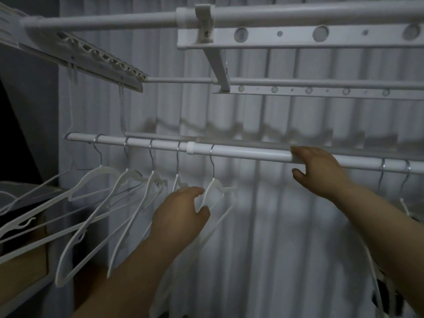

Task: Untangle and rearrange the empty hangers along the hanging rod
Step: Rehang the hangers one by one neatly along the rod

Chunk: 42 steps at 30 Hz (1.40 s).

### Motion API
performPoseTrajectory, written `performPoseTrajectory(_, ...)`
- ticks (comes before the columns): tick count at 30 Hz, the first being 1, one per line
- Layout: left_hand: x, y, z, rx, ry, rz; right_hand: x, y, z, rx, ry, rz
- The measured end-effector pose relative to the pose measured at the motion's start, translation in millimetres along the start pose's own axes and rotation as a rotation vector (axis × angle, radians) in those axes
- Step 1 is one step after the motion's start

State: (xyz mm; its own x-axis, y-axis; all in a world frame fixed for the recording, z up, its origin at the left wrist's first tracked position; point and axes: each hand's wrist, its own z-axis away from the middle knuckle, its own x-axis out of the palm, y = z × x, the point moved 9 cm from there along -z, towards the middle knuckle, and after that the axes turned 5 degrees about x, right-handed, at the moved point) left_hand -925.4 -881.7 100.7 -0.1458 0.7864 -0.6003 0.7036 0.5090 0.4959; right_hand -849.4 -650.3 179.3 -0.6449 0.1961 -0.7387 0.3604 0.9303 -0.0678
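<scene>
The person's left hand (181,216) is pinching the shoulder of a white hanger (214,189) between thumb and fingers, its hook hanging near the middle of the hanging rod (247,153). The right hand (319,171) is curling round the rod further right, thumb beneath. Four more hangers (128,180) are dangling toward the rod's left end, and two hooks (383,166) are hanging near its right end.

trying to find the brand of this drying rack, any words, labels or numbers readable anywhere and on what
None: no readable text in this view. The hanging rod, the white hangers, the upper rail with round holes and its bracket all show plain surfaces, and the picture is dim and soft.
</scene>
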Motion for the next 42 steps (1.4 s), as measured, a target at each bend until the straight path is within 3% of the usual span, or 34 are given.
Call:
performPoseTrajectory(6, 10, 52, 3, 0.142, 0.083, 0.208, -27, 41, 7, 0.029, 0.095, -0.025)
performPoseTrajectory(10, 60, 81, 0, 0.09, -0.026, 0.451, -44, 103, 18, 0.103, 0.107, 0.0)
performPoseTrajectory(15, 142, 128, 13, -0.02, -0.155, 0.498, -51, 181, 32, 0.17, 0.035, 0.001)
performPoseTrajectory(19, 193, 180, 25, -0.03, -0.268, 0.47, -48, 210, 33, 0.09, -0.011, 0.025)
performPoseTrajectory(28, 238, 212, 35, -0.068, -0.38, 0.301, -47, 211, 28, -0.119, 0.023, 0.055)
performPoseTrajectory(36, 216, 175, 36, -0.219, -0.291, 0.293, -38, 185, 25, -0.191, 0.099, 0.001)
performPoseTrajectory(42, 177, 124, 35, -0.304, -0.196, 0.277, -33, 137, 15, -0.319, 0.288, 0.036)
